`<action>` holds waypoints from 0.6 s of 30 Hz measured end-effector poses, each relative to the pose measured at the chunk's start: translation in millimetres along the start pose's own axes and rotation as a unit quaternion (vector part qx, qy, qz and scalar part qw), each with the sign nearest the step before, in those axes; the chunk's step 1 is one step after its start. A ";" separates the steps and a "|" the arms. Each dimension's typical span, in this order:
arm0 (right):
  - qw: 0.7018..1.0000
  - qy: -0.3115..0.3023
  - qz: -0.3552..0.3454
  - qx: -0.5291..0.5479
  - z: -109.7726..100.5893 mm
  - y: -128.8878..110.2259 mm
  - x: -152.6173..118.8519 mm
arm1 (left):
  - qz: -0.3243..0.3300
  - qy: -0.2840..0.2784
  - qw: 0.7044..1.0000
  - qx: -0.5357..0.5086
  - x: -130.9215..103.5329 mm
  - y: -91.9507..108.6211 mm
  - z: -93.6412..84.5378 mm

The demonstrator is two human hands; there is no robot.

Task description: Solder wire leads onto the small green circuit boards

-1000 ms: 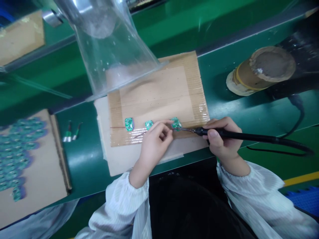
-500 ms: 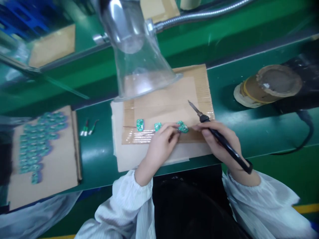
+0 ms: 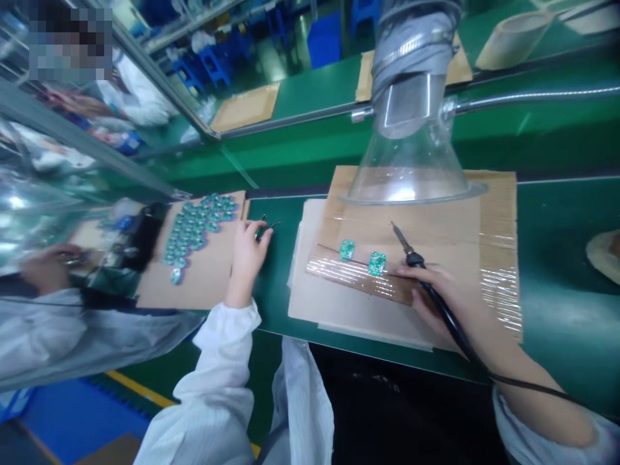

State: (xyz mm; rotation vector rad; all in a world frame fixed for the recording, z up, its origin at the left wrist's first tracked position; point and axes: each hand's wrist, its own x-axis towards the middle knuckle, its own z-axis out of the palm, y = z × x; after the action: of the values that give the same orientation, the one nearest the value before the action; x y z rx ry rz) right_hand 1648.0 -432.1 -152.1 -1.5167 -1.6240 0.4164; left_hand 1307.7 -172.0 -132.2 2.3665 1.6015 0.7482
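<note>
My right hand (image 3: 438, 294) is closed around a black soldering iron (image 3: 436, 300), whose metal tip points up and left over the cardboard mat (image 3: 496, 245). Two small green circuit boards, one on the left (image 3: 347, 250) and one on the right (image 3: 377, 263), lie on the mat with thin dark wires beside them. My left hand (image 3: 252, 245) reaches to the small wired parts (image 3: 264, 227) on the green table, beside the left cardboard. Its fingers are bent round them, and its grip is partly hidden. Several green boards (image 3: 191, 229) stand in rows on the left cardboard (image 3: 162, 287).
A clear fume hood (image 3: 409, 161) hangs over the mat's back edge. A round container (image 3: 605, 255) is at the right. At the far left a co-worker's hand (image 3: 51, 265) is near a black object (image 3: 150, 236). A metal frame rises behind.
The view has swung left. My left hand has left the boards on the mat and moved left to the small wired parts. The right hand still holds the iron.
</note>
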 end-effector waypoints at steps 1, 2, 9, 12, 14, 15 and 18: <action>1.000 -0.019 0.001 -0.015 4.4 -4.6 5.1 | 0.012 -0.016 1.000 0.004 3.8 -6.6 3.7; 0.998 -0.042 0.001 -0.040 8.5 -9.8 10.5 | 0.021 -0.029 0.999 0.007 6.9 -9.7 8.2; 0.983 -0.085 -0.041 -0.157 28.1 -27.5 26.1 | 0.023 -0.034 0.999 -0.001 8.3 -1.3 23.2; 0.979 -0.066 -0.046 -0.186 27.6 -22.4 15.4 | 0.027 -0.038 0.993 -0.110 -5.3 10.4 22.1; 0.976 -0.057 -0.042 -0.204 24.2 -20.7 6.8 | 0.007 -0.078 0.966 -0.245 -19.7 27.2 23.9; 0.974 -0.052 -0.038 -0.216 22.1 -21.0 3.2 | -0.007 -0.110 0.944 -0.312 -27.8 37.9 25.9; 0.968 -0.036 -0.022 -0.246 17.5 -26.4 1.5 | -0.032 -0.209 0.865 -0.454 -50.8 73.0 34.2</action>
State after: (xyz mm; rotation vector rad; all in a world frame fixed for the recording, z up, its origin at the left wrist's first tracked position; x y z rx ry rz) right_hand 1617.8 -430.9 -142.4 -1.8355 -1.9095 0.0386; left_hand 1369.5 -243.1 -145.9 1.6074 0.8431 0.6917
